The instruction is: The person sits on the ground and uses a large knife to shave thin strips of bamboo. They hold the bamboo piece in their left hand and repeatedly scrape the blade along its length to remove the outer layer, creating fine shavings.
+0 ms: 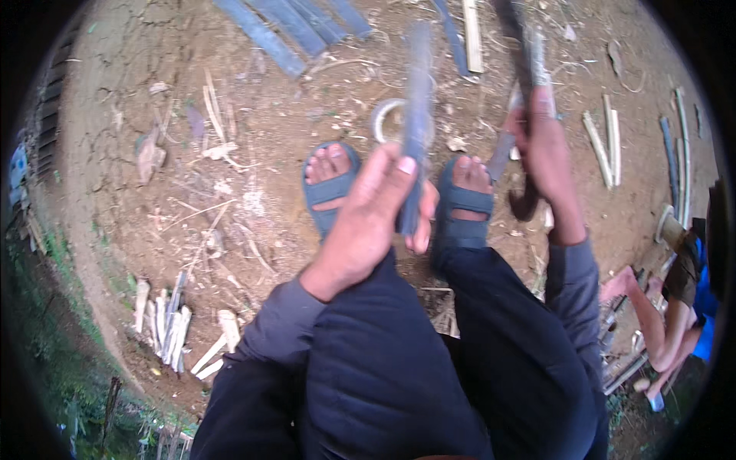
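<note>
Trousers [383,353] — hands [362,221] beyond, strip [416,123] in left

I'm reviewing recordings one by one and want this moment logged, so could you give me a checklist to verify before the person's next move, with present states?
1. Left hand grips the bluish-grey strip: ok.
2. Right hand holds the dark curved-ended tool: ok.
3. Tool's cutting edge, and which way it faces: cannot tell; too blurred.
4. Toes covered: not ok; the sandals leave them bare.
5. Other person apart from both hands: ok; at the right edge.
</note>
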`<action>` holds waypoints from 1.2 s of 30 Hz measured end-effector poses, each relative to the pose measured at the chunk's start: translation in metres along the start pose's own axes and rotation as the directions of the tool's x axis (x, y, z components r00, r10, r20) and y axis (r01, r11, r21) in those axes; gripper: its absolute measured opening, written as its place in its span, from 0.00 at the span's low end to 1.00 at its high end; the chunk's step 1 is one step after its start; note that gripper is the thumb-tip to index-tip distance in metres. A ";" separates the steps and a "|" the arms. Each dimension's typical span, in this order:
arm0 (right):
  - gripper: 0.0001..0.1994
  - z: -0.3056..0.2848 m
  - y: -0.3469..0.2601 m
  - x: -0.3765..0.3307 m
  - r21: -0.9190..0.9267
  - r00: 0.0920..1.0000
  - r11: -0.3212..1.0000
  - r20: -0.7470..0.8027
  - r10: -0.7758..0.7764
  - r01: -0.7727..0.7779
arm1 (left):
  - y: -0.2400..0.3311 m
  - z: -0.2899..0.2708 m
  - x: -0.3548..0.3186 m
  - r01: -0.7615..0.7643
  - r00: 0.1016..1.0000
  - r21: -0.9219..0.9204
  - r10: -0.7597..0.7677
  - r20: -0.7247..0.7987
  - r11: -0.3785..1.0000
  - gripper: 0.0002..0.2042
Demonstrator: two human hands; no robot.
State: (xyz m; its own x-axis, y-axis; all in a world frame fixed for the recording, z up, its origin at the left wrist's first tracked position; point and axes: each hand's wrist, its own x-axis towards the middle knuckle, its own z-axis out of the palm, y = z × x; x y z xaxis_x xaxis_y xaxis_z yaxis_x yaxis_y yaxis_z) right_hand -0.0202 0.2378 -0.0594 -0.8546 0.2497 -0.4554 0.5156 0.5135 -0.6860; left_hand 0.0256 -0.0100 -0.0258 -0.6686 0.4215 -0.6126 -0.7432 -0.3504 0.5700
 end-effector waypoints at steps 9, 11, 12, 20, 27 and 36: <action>0.19 0.018 -0.030 -0.033 0.123 0.786 0.962 0.606 0.122 -0.244 | -0.016 -0.016 0.010 -0.055 0.979 0.028 0.059 -0.196 0.998 0.10; 0.20 0.024 -0.023 -0.037 0.201 0.773 0.967 0.634 -0.008 -0.155 | -0.018 -0.020 0.011 -0.108 0.973 0.007 0.107 -0.204 0.994 0.10; 0.20 0.023 -0.026 -0.038 0.182 0.761 0.970 0.649 0.003 -0.159 | -0.017 -0.021 0.012 -0.111 0.973 0.003 0.110 -0.203 0.994 0.10; 0.13 0.020 -0.024 -0.029 0.218 0.798 0.972 0.600 -0.062 -0.089 | -0.001 -0.034 0.018 0.063 0.967 0.289 0.013 -0.256 0.955 0.08; 0.12 -0.012 -0.009 -0.015 0.092 0.809 0.996 0.585 -0.051 -0.004 | 0.042 -0.041 0.008 -0.189 0.465 0.843 0.710 0.529 -0.504 0.12; 0.15 -0.022 -0.005 0.006 0.092 0.842 0.987 0.535 0.062 -0.131 | 0.035 -0.060 0.018 -0.036 0.998 0.942 -0.028 0.048 0.334 0.10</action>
State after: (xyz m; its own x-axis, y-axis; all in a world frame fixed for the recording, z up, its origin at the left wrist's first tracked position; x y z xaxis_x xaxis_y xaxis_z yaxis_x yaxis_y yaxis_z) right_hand -0.0293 0.2550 -0.0459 -0.6546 -0.1976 -0.7297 0.6266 0.3983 -0.6699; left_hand -0.0144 -0.0649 -0.0499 -0.6452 0.4714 -0.6012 -0.1996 0.6556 0.7282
